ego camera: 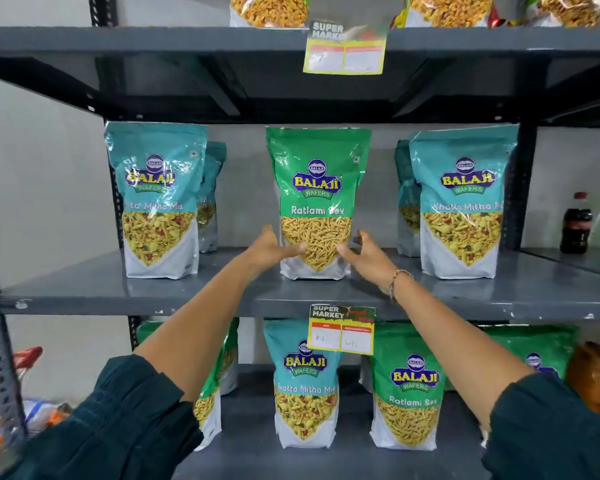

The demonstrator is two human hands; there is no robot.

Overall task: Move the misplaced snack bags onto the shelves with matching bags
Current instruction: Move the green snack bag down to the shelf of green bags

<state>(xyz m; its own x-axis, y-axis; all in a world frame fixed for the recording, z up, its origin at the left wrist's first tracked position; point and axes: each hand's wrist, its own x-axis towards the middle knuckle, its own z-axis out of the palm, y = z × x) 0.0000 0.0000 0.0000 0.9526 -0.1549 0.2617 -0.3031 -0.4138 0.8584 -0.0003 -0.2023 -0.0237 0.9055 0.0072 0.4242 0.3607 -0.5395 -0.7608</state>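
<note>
A green Ratlami Sev bag [317, 188] stands upright in the middle of the middle shelf [84, 289], between teal Khatta Mitha Mix bags on the left [156, 199] and on the right [461, 202]. My left hand [271, 245] touches its lower left side and my right hand [364, 252] its lower right side, fingers spread around the bag. On the lower shelf [343, 462] a teal Khatta Mitha Mix bag [305, 386] stands among green Ratlami Sev bags [409, 393].
Price tags hang from the top shelf edge [345, 50] and the middle shelf edge [342, 329]. Yellow snack bags [269, 10] sit on the top shelf. A dark soda bottle [575, 225] stands at the right. A red shopping cart [11, 382] is at the lower left.
</note>
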